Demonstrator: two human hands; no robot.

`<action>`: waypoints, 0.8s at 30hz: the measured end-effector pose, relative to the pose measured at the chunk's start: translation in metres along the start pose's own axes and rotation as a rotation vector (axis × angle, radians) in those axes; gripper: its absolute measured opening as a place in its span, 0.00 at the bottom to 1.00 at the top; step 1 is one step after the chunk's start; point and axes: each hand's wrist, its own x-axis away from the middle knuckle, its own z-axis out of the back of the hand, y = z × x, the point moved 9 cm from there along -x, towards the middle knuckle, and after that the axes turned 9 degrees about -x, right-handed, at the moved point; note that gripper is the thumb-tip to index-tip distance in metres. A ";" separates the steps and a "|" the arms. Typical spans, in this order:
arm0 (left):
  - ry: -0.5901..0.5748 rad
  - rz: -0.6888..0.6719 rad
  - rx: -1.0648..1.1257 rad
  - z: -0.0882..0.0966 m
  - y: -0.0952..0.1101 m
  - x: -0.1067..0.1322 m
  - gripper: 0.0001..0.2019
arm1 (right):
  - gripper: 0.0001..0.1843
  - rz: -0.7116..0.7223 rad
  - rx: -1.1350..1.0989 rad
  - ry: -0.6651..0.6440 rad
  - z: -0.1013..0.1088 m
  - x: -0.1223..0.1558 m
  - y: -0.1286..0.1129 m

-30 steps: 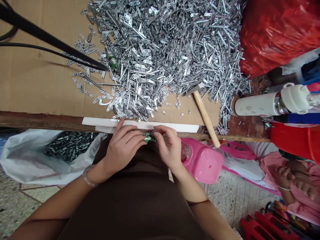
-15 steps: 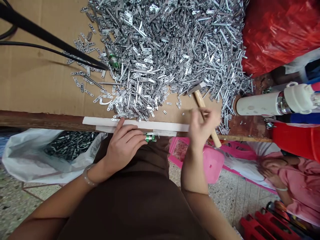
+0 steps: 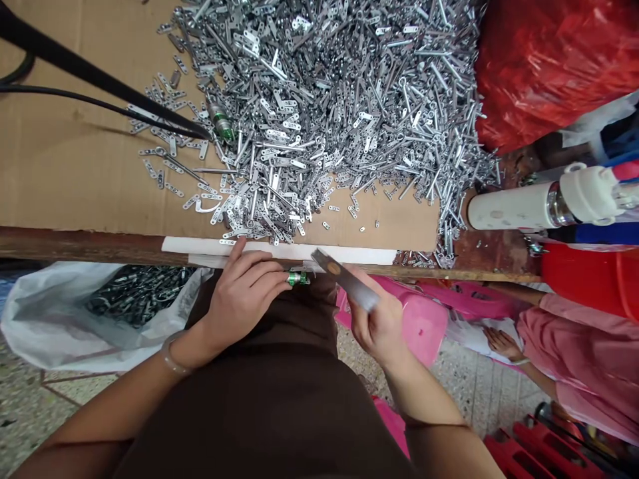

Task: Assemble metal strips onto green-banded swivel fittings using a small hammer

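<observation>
My left hand (image 3: 244,293) is closed at the table's front edge. Its fingertips pinch a small green and silver cylindrical piece (image 3: 298,278), with a thin metal strip at its top. My right hand (image 3: 380,326) grips a hammer (image 3: 349,282) by the handle, which the fist mostly hides. The hammer's metal head is just right of the green piece, apart from it. Behind both hands, a white strip (image 3: 279,250) runs along the edge. A large heap of small metal parts (image 3: 319,100) covers the cardboard, with another green and silver piece (image 3: 221,124) lying at its left side.
A white bottle (image 3: 514,206) lies to the right, near a red plastic bag (image 3: 559,66). Black cables cross the upper left. Below the table are a white sack (image 3: 34,326) of dark parts and a pink container (image 3: 424,326). At right sits another person in a pink garment (image 3: 554,339).
The hammer has left the cardboard by the heap and is now in my right hand, which has moved left and down toward the green piece. My left hand keeps its pinch.
</observation>
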 end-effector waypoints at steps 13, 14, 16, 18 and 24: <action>0.030 -0.038 -0.050 0.004 0.005 -0.001 0.02 | 0.20 -0.443 0.110 -0.048 -0.006 0.007 0.080; 0.026 -0.054 -0.065 0.004 0.006 -0.001 0.04 | 0.21 -0.505 0.179 0.075 0.010 0.003 0.098; 0.026 -0.091 -0.095 0.003 0.008 0.000 0.06 | 0.23 -0.551 0.332 0.301 0.039 -0.009 0.125; 0.039 -0.140 -0.110 0.004 0.011 0.001 0.08 | 0.23 -0.511 0.432 0.418 0.056 -0.028 0.140; 0.069 -0.275 -0.005 0.012 0.019 0.002 0.12 | 0.18 -0.365 0.415 0.454 0.058 -0.068 0.122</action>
